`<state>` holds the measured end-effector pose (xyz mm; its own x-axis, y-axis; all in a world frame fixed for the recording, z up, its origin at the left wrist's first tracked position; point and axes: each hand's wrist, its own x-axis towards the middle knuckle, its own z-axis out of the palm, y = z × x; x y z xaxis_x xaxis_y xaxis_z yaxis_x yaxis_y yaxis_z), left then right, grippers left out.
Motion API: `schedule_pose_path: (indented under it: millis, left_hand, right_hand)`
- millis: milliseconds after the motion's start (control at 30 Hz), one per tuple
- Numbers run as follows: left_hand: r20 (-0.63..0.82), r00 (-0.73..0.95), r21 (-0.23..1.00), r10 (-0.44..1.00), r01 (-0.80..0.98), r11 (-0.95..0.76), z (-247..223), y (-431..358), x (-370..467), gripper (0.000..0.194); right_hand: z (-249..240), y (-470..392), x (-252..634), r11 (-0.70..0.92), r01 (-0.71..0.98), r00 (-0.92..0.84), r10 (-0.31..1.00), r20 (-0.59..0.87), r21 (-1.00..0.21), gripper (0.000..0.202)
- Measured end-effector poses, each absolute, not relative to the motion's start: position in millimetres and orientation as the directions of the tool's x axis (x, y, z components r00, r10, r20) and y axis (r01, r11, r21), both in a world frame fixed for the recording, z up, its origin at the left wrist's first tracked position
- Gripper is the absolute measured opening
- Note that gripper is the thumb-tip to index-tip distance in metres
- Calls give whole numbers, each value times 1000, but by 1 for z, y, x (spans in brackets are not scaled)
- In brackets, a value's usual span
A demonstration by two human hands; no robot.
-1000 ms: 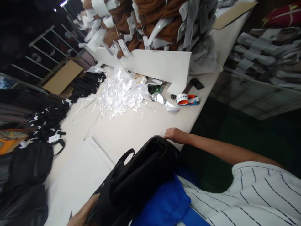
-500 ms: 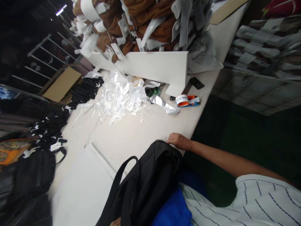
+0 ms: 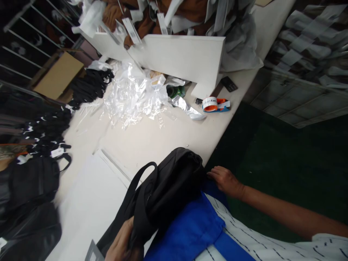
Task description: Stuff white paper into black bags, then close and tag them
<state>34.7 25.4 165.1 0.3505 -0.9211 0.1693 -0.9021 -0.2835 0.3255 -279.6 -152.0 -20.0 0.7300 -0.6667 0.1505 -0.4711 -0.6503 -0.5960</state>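
Observation:
A black fabric bag (image 3: 174,177) with a looped strap (image 3: 144,177) lies tilted at the table's near edge, against the blue apron (image 3: 187,224). My left hand (image 3: 122,239), low in the view, is closed around the bag beside its strap; part of the fingers is hidden. A grey tag-like piece (image 3: 94,252) shows next to that hand. Off the table's edge, my right hand (image 3: 225,181) is at the right end of the bag with its fingers bent together. What its fingertips pinch, if anything, is too small to make out.
White sheets (image 3: 89,188) lie left of the bag. Crumpled clear plastic (image 3: 133,94), a tape dispenser (image 3: 216,105) and a black phone-like object (image 3: 229,84) are farther back, before a white panel (image 3: 179,54). More black bags (image 3: 29,181) stand at left; wrapped brown goods (image 3: 182,14) are stacked behind.
My right hand has moved from the bag's far end down its right side, off the table edge. My left hand shows more now, and the bag has turned slightly. The view has shifted.

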Motion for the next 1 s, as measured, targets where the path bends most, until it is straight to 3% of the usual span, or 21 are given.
schedule_pose_path:
  millis: [100,233,367,467,633,700,800,900,1000]
  left_hand:
    - [203,440,321,-875,-874,-365,169,-4,24,21]
    - [198,448,309,-872,-873,-378,178,-31,31,25]
    - [212,530,305,-821,-834,-460,185,-38,47,26]
    - [257,571,311,-780,-813,-493,194,-42,55,25]
    - [367,659,372,-657,-751,-546,219,-61,70,23]
    - [293,699,436,-652,-705,-560,219,-73,78,19]
    - [67,738,564,-671,-583,-584,199,-95,91,22]
    - [-215,727,734,-652,-320,-599,170,-117,107,27]
    - [-403,670,809,-623,-58,-585,154,-130,123,35]
  right_hand:
    - [-17,-130,-277,-561,-578,628,-769,116,-592,28]
    - [-9,-116,-277,-440,-588,547,-834,67,-679,29]
    - [-9,-105,-274,-242,-565,465,-883,-61,-789,25]
    - [-16,-109,-254,-126,-595,403,-901,-160,-794,23]
    - [-20,-175,-184,-229,-644,351,-936,-15,-730,29]
    - [-17,-214,-154,-292,-681,369,-929,30,-672,29]
    - [-14,-269,-118,-395,-738,479,-878,-11,-547,29]
    - [-18,-307,-102,-488,-754,575,-814,-84,-439,29]
    - [-22,-325,-100,-512,-747,607,-786,-120,-423,24]
